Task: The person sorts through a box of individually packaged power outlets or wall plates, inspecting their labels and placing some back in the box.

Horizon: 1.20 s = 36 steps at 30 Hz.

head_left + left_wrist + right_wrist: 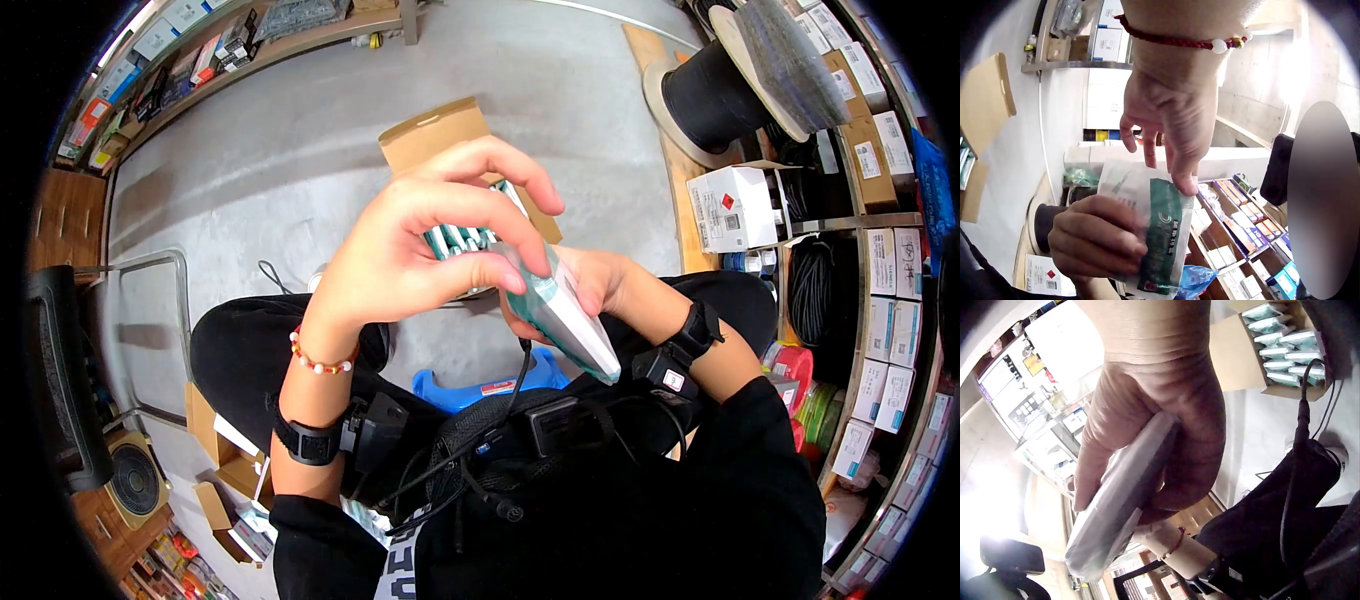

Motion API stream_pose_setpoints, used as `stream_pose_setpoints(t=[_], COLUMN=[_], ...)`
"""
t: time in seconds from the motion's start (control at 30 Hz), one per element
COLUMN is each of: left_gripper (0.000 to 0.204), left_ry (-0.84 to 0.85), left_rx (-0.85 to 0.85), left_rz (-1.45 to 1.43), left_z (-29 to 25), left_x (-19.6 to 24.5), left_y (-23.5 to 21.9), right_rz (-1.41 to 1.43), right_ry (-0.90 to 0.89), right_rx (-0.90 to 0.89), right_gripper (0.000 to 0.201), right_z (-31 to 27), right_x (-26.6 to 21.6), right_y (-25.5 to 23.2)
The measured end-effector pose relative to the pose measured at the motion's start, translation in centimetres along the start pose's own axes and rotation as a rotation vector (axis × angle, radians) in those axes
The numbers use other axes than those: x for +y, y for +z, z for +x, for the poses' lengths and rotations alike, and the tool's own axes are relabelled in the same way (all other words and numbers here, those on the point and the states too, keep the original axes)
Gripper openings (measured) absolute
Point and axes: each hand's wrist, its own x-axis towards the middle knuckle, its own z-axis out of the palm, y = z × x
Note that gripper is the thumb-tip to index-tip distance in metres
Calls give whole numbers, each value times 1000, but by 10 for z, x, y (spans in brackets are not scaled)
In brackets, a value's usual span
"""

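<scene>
We've got the flat green-and-white packet (565, 318) gripped in our right hand (590, 290) over our lap, left hand (420, 245) pinching its top edge, so probably tearing it open next.

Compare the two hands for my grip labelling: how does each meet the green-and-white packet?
The right hand wraps curled fingers round the packet; the left hand only pinches its top edge. The right sits below, the left above. Both touch the same packet.
</scene>
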Motion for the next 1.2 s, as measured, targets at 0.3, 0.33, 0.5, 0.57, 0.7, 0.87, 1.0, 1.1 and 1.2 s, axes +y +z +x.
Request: stream_pose_setpoints(t=[0.3, 0.33, 0.5, 0.57, 0.7, 0.87, 1.0, 1.1, 1.2], left_gripper=[20, 19, 16, 14, 12, 3, 3, 2, 1], left_ry=[78, 79, 88, 83, 91, 96, 119, 123, 91], left_rx=[96, 110, 161, 171, 201, 300, 375, 324, 238], left_rz=[8, -17, -123, -105, -36, 171, 224, 202, 152], left_z=[0, 0, -1, -1, 0, 3, 3, 3, 2], left_x=[0, -1, -7, -6, -5, -1, -5, -8, -5], left_y=[2, 3, 6, 7, 10, 23, 29, 27, 24], right_rz=[-29, -35, -34, -34, 38, 61, 74, 69, 34], right_ry=[23, 16, 11, 8, -43, -74, -62, -66, -51], right_rx=[-37, -42, -83, -73, -148, -122, -108, -111, -46], right_gripper=[70, 70, 71, 71, 64, 62, 60, 61, 64], right_z=[0, 1, 3, 2, 2, 4, 5, 5, 2], right_x=[-3, -3, -2, -3, 2, -2, -2, -2, -1], right_y=[5, 6, 5, 6, 1, 6, 3, 0, -2])
